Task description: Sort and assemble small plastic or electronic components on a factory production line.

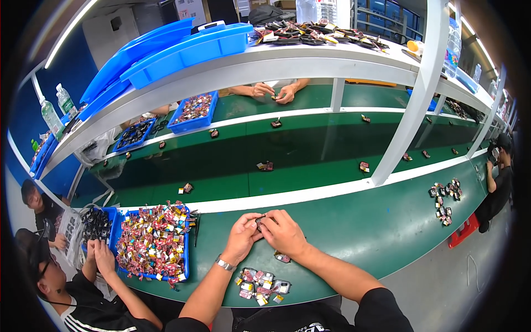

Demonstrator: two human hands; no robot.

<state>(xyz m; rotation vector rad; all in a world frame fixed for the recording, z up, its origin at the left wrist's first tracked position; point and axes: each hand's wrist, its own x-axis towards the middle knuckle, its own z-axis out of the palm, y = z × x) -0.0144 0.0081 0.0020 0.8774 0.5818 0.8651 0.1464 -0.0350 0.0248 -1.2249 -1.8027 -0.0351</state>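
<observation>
In front of me, above the green bench, my left hand (242, 237) and my right hand (283, 232) meet, with fingers closed around a small dark electronic part (259, 221). Most of that part is hidden by the fingers. Below my wrists lies a cluster of small black casings (262, 283) with red wires and white-and-yellow labelled pieces. One more such casing (282, 257) sits partly under my right forearm. To the left of my left hand stands a blue tray (187, 260) heaped with red-wired circuit pieces (152, 240). Thin dark tools (196, 228) lie by its edge.
A white rail (249, 201) separates my bench from a dark green belt (221, 171) carrying scattered units. Overhead runs a shelf (310, 58) with blue trays (188, 55), on a slanted post (412, 99). A co-worker (83, 288) sits close at left; another (498, 177) works far right.
</observation>
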